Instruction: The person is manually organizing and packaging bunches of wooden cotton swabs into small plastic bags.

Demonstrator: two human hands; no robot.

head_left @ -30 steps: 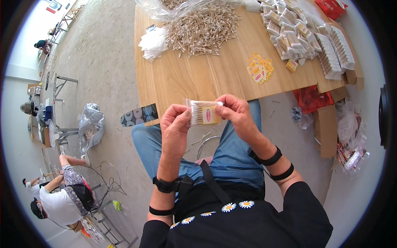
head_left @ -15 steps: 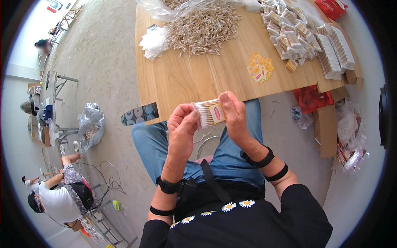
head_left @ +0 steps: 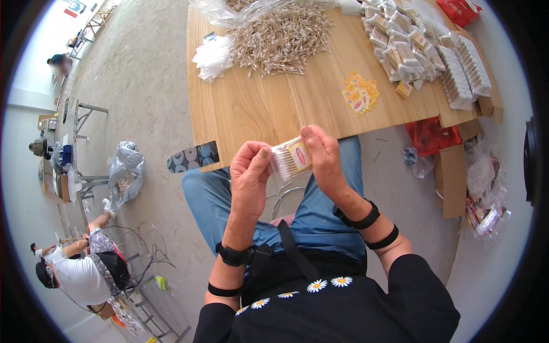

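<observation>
Between my hands, above my lap at the table's near edge, is a small clear bag of cotton swabs (head_left: pixel 289 162) with a yellow card inside. My left hand (head_left: pixel 250 167) pinches the clear plastic at the bag's left end. Fingers of my right hand (head_left: pixel 322 155) close on the right end, with the thumb on top by the card. Farther off on the wooden table (head_left: pixel 269 111) lie a heap of loose cotton swabs (head_left: pixel 283 40), a stack of clear empty bags (head_left: pixel 213 59) and a spread of yellow cards (head_left: pixel 360 93).
Filled swab packs (head_left: pixel 403 48) pile up at the far right, beside rows of packs (head_left: pixel 464 74). A cardboard box (head_left: pixel 450 183) and a red bag (head_left: pixel 432 137) sit below the table's right side. At left are a plastic sack (head_left: pixel 126 174) and a seated person in white (head_left: pixel 83 277).
My left fingers have shifted slightly left and now hold the bag's plastic end, so more of the swabs shows. The bag has tilted a little.
</observation>
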